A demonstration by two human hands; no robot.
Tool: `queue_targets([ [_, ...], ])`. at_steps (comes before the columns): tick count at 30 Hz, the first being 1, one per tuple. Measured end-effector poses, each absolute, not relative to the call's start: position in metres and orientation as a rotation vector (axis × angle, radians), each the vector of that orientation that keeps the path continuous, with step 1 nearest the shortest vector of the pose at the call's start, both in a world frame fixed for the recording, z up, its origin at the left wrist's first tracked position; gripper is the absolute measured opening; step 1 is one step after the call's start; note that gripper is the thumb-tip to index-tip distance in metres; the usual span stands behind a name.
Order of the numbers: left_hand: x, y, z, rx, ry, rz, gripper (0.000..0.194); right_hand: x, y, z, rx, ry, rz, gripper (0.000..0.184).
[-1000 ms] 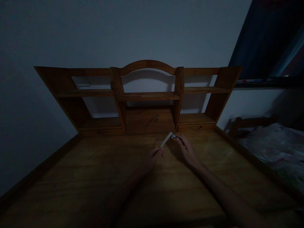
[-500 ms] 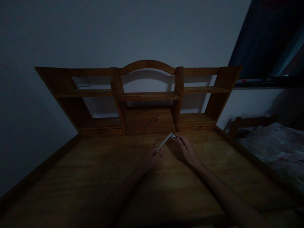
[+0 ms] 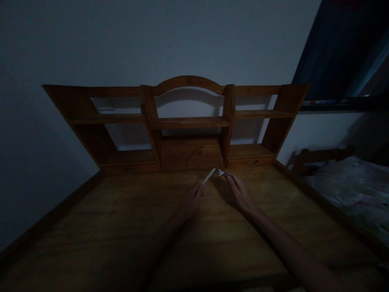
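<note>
The room is dim. My left hand [image 3: 191,200] is closed round the lower end of a slim white stick-like part [image 3: 209,176] that points up and to the right. My right hand [image 3: 238,190] pinches a small shiny metal piece [image 3: 222,173] at its fingertips. A small gap shows between the white part's tip and the metal piece. Both hands are over the far middle of a wooden desk [image 3: 194,231], just in front of the shelf unit's centre drawer [image 3: 191,154].
A wooden shelf unit [image 3: 185,121] with an arched top stands against the wall at the desk's back. Raised wooden rails edge the desk at left and right. A bed with pale bedding [image 3: 352,190] lies to the right.
The white part and the metal piece were joined in the earlier frames; now they are apart. My left hand has drawn slightly back and left.
</note>
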State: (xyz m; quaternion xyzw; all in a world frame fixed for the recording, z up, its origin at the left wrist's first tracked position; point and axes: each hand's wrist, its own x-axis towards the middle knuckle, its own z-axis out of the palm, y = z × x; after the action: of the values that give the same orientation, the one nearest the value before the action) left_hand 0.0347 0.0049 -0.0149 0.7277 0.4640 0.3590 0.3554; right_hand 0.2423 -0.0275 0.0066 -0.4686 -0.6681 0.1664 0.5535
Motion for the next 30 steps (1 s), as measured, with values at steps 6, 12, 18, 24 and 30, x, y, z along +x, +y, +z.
queue_targets([
  [6, 0.031, 0.002, -0.017, 1.899, 1.109, 0.988, 0.052, 0.243, -0.029, 0.008, -1.107, -1.572, 0.411, 0.03],
  [12, 0.038, 0.004, -0.02, 1.906, 1.197, 0.968, 0.053, 0.242, -0.029, 0.008, -1.112, -1.604, 0.419, 0.03],
  [18, 0.033, -0.002, -0.014, 1.923, 1.167, 0.989, 0.05, 0.241, -0.028, 0.006, -1.113, -1.587, 0.411, 0.031],
  [24, 0.039, 0.001, -0.022, 1.925, 1.206, 0.96, 0.053, 0.242, -0.028, 0.004, -1.112, -1.592, 0.426, 0.031],
  [30, 0.033, -0.005, -0.013, 1.876, 1.301, 1.089, 0.052, 0.242, -0.029, 0.004, -1.106, -1.584, 0.422, 0.032],
])
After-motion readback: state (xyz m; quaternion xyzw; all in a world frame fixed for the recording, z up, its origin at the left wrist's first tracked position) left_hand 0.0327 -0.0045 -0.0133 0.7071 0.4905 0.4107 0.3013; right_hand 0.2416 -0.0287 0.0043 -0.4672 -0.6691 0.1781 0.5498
